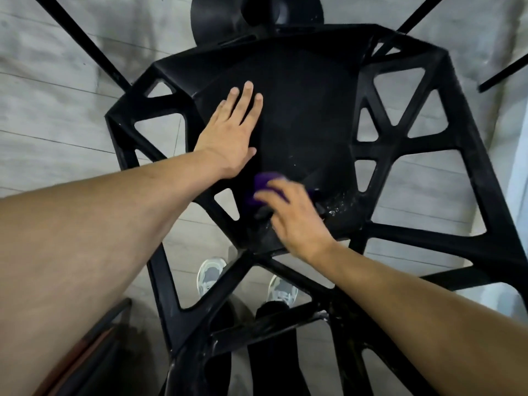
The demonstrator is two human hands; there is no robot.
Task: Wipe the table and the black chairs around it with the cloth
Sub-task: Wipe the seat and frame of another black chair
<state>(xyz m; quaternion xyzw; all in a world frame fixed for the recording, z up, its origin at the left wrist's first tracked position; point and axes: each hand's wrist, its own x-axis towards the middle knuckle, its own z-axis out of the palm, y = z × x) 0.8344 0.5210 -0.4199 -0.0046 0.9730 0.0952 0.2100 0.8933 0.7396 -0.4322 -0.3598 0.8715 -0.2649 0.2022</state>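
A black chair (308, 115) with triangular cut-outs fills the view from above. My left hand (231, 130) lies flat on the left part of its seat, fingers straight. My right hand (291, 221) is at the near edge of the seat, fingers curled over a purple cloth (264, 185) and pressing it on the seat. Most of the cloth is hidden under that blurred hand. White specks lie on the seat to the right of the right hand.
A round black table base (217, 18) stands on the grey plank floor (57, 104) beyond the chair. Thin black legs of other furniture (83, 41) cross the top corners. My two light shoes (210, 277) show below the chair's backrest frame.
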